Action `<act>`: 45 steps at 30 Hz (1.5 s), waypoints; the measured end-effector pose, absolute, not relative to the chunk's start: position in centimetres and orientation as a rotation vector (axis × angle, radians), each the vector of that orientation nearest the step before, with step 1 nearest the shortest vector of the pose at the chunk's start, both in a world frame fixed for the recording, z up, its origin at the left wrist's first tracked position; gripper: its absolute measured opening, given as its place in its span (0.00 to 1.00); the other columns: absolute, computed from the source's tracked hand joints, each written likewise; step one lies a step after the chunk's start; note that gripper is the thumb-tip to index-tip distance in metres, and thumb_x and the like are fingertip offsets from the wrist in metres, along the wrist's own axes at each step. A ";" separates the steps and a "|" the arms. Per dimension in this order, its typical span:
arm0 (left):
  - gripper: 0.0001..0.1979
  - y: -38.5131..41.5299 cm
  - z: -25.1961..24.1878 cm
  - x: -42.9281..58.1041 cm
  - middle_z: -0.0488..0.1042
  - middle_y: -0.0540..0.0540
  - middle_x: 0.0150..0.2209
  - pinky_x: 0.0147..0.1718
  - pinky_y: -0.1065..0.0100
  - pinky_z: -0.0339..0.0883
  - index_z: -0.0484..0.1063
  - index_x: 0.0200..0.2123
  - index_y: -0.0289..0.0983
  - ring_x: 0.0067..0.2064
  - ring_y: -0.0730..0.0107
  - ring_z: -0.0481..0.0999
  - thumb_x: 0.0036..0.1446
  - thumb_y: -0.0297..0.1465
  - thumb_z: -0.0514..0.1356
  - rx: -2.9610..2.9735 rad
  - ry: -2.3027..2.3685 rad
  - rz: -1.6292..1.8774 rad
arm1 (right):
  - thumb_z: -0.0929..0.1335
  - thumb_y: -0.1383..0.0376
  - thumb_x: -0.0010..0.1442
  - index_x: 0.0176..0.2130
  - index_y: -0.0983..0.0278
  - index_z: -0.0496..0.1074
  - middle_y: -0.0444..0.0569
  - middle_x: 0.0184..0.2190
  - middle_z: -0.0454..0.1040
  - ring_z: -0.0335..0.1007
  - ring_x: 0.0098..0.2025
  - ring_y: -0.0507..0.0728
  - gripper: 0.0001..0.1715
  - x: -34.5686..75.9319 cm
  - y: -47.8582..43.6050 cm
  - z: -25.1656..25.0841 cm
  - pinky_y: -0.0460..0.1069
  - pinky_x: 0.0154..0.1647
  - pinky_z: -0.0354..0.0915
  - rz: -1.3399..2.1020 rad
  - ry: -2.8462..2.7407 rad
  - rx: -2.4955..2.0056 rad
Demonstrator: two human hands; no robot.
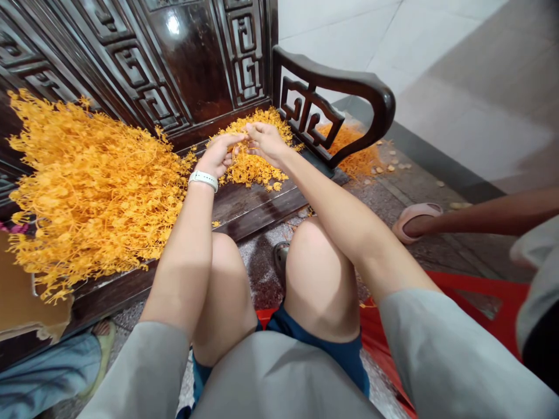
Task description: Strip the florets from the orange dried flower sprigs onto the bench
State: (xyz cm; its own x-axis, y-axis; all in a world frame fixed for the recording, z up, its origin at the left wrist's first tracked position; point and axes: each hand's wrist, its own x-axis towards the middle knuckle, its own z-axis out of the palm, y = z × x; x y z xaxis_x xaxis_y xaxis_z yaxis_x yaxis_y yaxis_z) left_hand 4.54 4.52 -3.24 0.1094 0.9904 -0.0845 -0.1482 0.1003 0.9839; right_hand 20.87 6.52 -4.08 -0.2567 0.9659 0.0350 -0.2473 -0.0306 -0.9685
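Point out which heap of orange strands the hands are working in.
The small middle heap by the bench's armrest; the big heap lies left, another beyond the armrest.

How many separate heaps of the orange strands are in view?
3: a big heap on the bench's left, a small heap under both hands, and one on the floor behind the armrest, partly hidden.

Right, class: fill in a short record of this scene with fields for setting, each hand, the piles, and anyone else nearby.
setting: dark carved wooden bench on a speckled floor
left hand: white wristband, pinching orange strands over the small pile
right hand: fingers on the same strands
big pile: orange, on the bench's left part
far pile: beyond the armrest
others: a leg in a pink slipper at right
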 end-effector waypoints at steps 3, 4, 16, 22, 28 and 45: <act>0.10 4.6 -3.4 4.7 0.67 0.51 0.25 0.17 0.74 0.40 0.79 0.33 0.36 0.19 0.83 0.56 0.60 0.34 0.74 1.068 1.115 1.170 | 0.76 0.44 0.69 0.37 0.61 0.69 0.41 0.29 0.68 0.64 0.29 0.49 0.27 20.5 7.2 -4.4 0.45 0.31 0.67 1.432 -1.209 -0.939; 0.10 4.7 -3.5 4.7 0.67 0.51 0.25 0.18 0.74 0.42 0.79 0.34 0.36 0.20 0.81 0.58 0.59 0.34 0.74 1.074 1.137 1.183 | 0.75 0.43 0.69 0.38 0.61 0.68 0.41 0.28 0.67 0.63 0.28 0.49 0.27 20.5 7.5 -4.5 0.44 0.29 0.65 1.397 -1.212 -0.950; 0.13 5.5 -4.6 5.3 0.56 0.55 0.20 0.22 0.71 0.48 0.78 0.30 0.39 0.21 0.77 0.55 0.60 0.37 0.77 1.252 1.280 1.212 | 0.76 0.41 0.67 0.36 0.58 0.59 0.39 0.28 0.61 0.63 0.30 0.49 0.32 20.7 8.9 -5.3 0.41 0.25 0.61 1.155 -1.352 -0.883; 0.12 5.0 -4.1 4.6 0.60 0.54 0.20 0.22 0.71 0.43 0.78 0.27 0.36 0.21 0.80 0.50 0.60 0.30 0.75 1.429 1.066 1.121 | 0.77 0.52 0.70 0.35 0.58 0.57 0.35 0.23 0.57 0.48 0.21 0.46 0.28 21.5 7.0 -3.3 0.40 0.17 0.44 1.430 -1.361 -0.895; 0.20 4.2 -3.3 4.1 0.58 0.54 0.20 0.19 0.70 0.43 0.73 0.26 0.37 0.20 0.80 0.50 0.58 0.36 0.79 1.396 0.850 1.069 | 0.78 0.55 0.69 0.34 0.59 0.54 0.32 0.21 0.56 0.46 0.19 0.44 0.31 22.1 4.7 -0.1 0.39 0.19 0.50 1.747 -1.305 -0.693; 0.10 2.9 -2.8 4.1 0.68 0.50 0.28 0.27 0.70 0.68 0.77 0.39 0.41 0.27 0.71 0.74 0.62 0.32 0.75 1.052 1.081 1.189 | 0.67 0.40 0.76 0.34 0.57 0.57 0.36 0.22 0.47 0.48 0.22 0.50 0.30 21.1 7.6 0.1 0.44 0.22 0.60 1.394 -1.013 -0.765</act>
State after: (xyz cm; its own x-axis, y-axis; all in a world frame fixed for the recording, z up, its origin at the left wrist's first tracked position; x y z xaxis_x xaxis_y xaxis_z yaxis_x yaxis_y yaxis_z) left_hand 4.08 2.90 -2.84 0.0600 0.9955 -0.0734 -0.1680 0.0826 0.9823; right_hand 21.06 7.59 0.11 -0.0943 0.9885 0.1180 -0.4176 0.0683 -0.9060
